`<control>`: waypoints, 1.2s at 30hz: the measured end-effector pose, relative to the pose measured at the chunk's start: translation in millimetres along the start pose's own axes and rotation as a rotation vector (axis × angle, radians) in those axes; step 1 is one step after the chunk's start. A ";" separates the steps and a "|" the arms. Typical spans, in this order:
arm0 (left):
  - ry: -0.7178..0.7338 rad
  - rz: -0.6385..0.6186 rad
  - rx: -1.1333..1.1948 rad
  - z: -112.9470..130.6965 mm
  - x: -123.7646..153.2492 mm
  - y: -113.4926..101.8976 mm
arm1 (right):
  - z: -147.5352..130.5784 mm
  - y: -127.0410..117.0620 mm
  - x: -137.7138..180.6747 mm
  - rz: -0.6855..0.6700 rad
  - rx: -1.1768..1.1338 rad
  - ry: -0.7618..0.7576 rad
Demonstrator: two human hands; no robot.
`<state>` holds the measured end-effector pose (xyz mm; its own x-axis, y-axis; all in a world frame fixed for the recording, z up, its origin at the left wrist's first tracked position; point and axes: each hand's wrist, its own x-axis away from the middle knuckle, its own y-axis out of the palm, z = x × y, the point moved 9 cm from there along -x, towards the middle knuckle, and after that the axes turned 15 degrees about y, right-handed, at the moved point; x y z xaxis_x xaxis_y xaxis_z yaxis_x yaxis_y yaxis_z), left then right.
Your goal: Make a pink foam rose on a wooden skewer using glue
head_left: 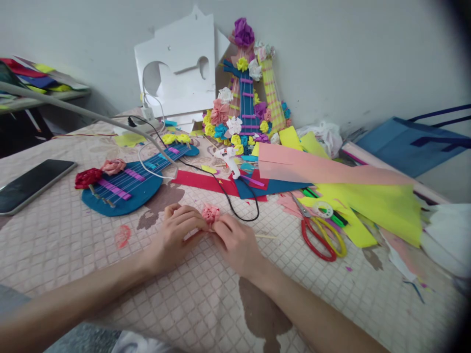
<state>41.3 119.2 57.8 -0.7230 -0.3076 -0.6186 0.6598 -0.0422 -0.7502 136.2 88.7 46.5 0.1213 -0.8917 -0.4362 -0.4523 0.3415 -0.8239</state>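
Between my two hands is a small pink crepe-paper flower (210,214), held just over the tabletop. My left hand (180,230) pinches its base from the left, fingers bent inward. From the right, my right hand (235,240) closes on the same base with thumb and fingers. The fingertips hide the flower's underside. A thin wooden stick (265,237) lies by my right hand. Beyond my left hand lies a blue paper guitar (147,189) with purple strips, strings, a red paper flower (88,178) and a pink paper flower (113,166).
A white glue gun (231,162) with a black cord lies ahead, near a red paper strip (206,184). Scissors (320,238) with red and yellow handles lie right, beside yellow paper (382,208). A phone (35,184) lies far left. Decorated guitars (250,105) lean against the wall.
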 end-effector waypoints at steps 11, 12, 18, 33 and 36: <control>-0.023 -0.002 0.003 -0.2 0.2 -0.5 | 3.1 -1.3 0.8 -0.002 -0.065 0.013; -0.019 -0.010 0.003 0.2 0.1 0.3 | 2.2 -1.7 0.9 0.005 -0.061 0.005; -0.009 0.012 -0.041 0.7 2.0 -0.5 | 1.1 -2.2 1.8 0.005 -0.059 -0.011; 0.088 -0.049 -0.124 11.1 -2.3 -2.0 | 2.8 -5.5 2.3 0.016 -0.098 0.015; 0.067 -0.055 -0.096 9.1 -1.6 -0.2 | 3.0 -5.2 3.2 0.022 -0.101 0.012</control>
<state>44.2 111.1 61.1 -0.7718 -0.2435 -0.5874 0.5983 0.0351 -0.8005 141.5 84.9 48.3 0.0997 -0.8881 -0.4487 -0.5416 0.3298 -0.7732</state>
